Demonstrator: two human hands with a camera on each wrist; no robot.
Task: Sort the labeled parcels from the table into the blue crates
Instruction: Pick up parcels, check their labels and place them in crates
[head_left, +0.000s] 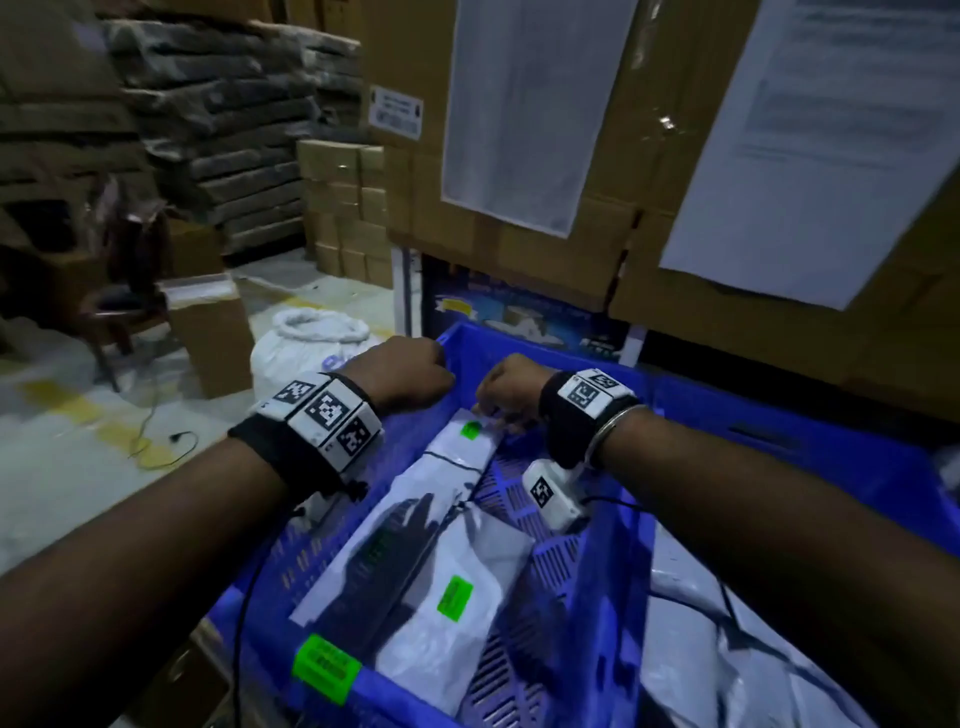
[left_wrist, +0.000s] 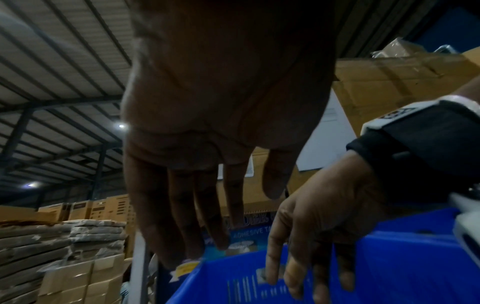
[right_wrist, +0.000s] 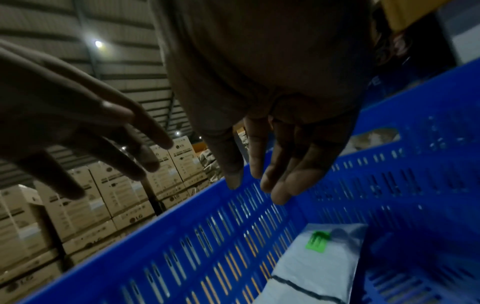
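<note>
Both hands, left hand (head_left: 410, 371) and right hand (head_left: 506, 389), hang slack-fingered, holding nothing, over glossy white parcels (head_left: 447, 571) in the slotted blue plastic crate (head_left: 597, 582).

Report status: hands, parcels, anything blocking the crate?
Left hand and right hand open, empty, over the blue crate's far end. Three white parcels lying flat inside. Nothing blocking the crate.
</note>
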